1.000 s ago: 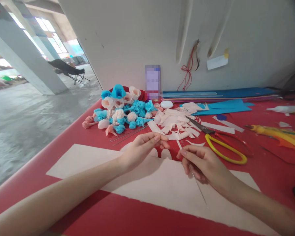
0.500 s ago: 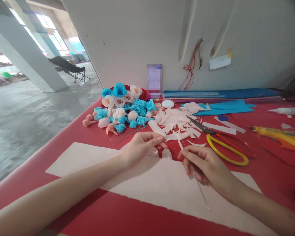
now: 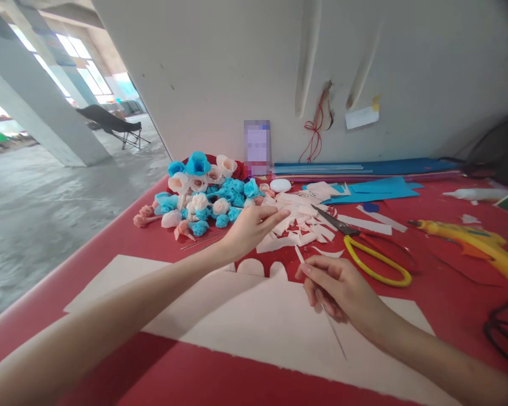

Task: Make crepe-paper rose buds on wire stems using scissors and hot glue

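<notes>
In my right hand (image 3: 332,282) a thin metal wire (image 3: 337,338) is pinched between thumb and fingers. Its upper end is wrapped in white paper (image 3: 300,254), while the bare end slants down over a large pale paper sheet (image 3: 237,316). My left hand (image 3: 254,228) hovers at the near side of a heap of pale paper scraps (image 3: 296,211), its fingers stretched out and nothing visible in them. Small rounded pale paper pieces (image 3: 250,267) lie under and between the hands, at the sheet's far edge.
Blue and pale paper flowers (image 3: 198,200) are piled at the back left. To the right lie yellow-and-red-handled scissors (image 3: 376,265), a yellow glue gun (image 3: 469,237) and blue paper (image 3: 372,189). A phone (image 3: 257,149) leans against the wall. A black cable (image 3: 506,332) coils at far right.
My left hand has moved away from the wrapped wire end, forward to the scraps, with its fingers straightening. My right hand keeps its pinch on the wire. The view has shifted slightly.
</notes>
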A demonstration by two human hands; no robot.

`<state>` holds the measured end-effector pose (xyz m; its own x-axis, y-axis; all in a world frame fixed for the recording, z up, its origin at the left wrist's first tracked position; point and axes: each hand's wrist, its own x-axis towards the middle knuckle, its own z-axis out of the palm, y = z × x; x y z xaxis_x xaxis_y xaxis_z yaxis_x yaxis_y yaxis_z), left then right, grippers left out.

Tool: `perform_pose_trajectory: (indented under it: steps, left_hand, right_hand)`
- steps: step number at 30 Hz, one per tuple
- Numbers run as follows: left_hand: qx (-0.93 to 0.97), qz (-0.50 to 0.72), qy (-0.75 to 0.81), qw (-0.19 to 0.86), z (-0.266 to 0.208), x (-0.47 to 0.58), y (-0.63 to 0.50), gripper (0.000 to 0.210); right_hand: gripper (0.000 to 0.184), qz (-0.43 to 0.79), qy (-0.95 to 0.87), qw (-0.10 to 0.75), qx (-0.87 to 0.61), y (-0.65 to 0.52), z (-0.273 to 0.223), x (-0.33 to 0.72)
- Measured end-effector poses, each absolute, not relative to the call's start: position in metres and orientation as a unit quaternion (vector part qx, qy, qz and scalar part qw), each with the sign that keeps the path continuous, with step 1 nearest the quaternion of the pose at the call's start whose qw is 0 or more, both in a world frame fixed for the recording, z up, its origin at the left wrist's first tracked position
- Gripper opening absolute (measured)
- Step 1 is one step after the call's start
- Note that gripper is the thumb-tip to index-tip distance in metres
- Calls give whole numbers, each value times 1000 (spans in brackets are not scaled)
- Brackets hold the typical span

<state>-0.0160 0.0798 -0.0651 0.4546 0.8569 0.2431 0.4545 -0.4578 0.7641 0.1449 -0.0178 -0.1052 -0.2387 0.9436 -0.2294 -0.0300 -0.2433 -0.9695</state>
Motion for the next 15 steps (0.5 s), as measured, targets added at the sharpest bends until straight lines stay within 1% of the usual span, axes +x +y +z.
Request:
perform_pose_trajectory:
  steps: [2,3,4,6,8,9,11,12,13,15]
  left_hand:
    - [817,298,412,272,-64,-10,90,48]
    - [826,295,411,250,-64,-8,94,46]
    - [833,295,410,228,-64,-6,97,39]
    - [842,297,407,195,-65,-4,102,18]
    - [848,292,405,178,-66,-4,104,9]
    - [850,287,406,175,-66,-4,104,11]
    - [849,279,413,173,-65,-6,102,27]
    - [848,279,417,174,-65,-6,101,31]
    - [846,281,419,177,-64,-7,100,30]
    - [843,287,415,189,-63,-8,97,18]
  right_hand:
    - [31,624,-480,391,-477,-18,-105,145]
    - [31,623,-482,393,-476,-18,-105,144]
    - [31,621,-483,394,-474,-18,-105,144]
    - [31,620,-486,396,-472,-18,-104,144]
    - [29,619,-486,398,-471,-18,-103,144]
    - [29,619,-486,399,-471,-18,-103,144]
    - [29,619,-484,399,-472,-17,-102,144]
    - [29,620,-484,398,-473,-17,-102,144]
    - [29,621,-483,397,-473,-17,-102,143]
    - [29,622,-483,396,-472,-17,-102,143]
